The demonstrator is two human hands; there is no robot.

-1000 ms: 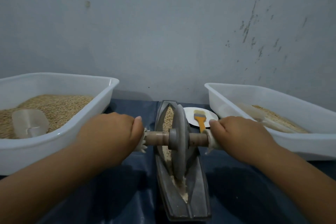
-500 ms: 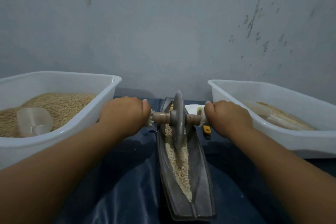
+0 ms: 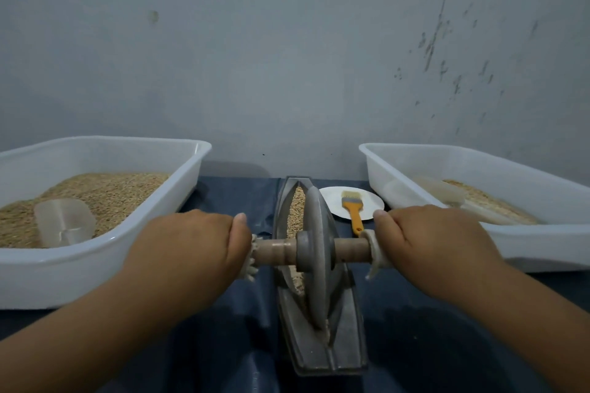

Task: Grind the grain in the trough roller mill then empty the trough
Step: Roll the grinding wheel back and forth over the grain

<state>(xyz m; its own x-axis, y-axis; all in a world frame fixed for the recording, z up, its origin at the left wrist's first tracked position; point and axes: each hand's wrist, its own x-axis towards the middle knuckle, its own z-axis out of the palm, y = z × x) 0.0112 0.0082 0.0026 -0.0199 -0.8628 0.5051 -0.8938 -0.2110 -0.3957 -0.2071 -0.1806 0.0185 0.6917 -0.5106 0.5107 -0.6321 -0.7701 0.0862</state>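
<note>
Nearest the camera, two bare forearms reach forward over a dark blue surface (image 3: pixel 415 344). Between them lies the metal trough (image 3: pixel 346 329), long and narrow, its near end pointing toward the person and its far end toward the wall. The grinding wheel (image 3: pixel 316 252) stands upright in the groove, roughly at the middle of the trough's length, on a wooden axle (image 3: pixel 351 249) that crosses it from side to side. The left hand (image 3: pixel 188 252) has its fingers curled round the left end of the axle, and the right hand (image 3: pixel 434 249) has its fingers wrapped round the right end; pale cloth or padding shows at each grip. Crushed pale grain (image 3: pixel 298 281) lies in the groove beside the wheel, and whole tan grain fills the far part of the groove beyond it. Left of the trough sits a white plastic tub (image 3: pixel 95 265) holding a deep bed of tan grain, with a translucent scoop (image 3: pixel 64 223) resting on it. Right of the trough sits a second white tub (image 3: pixel 542 246) with a smaller amount of grain and a pale scoop-like tool (image 3: pixel 447 195) lying in it. Just beyond the right hand, between trough and right tub, a small white plate (image 3: pixel 329 201) carries a brush (image 3: pixel 352 207) with an orange handle and pale bristles. Behind everything rises a plain grey-blue wall (image 3: pixel 287 57), marked with dark specks and streaks on its right side.
</note>
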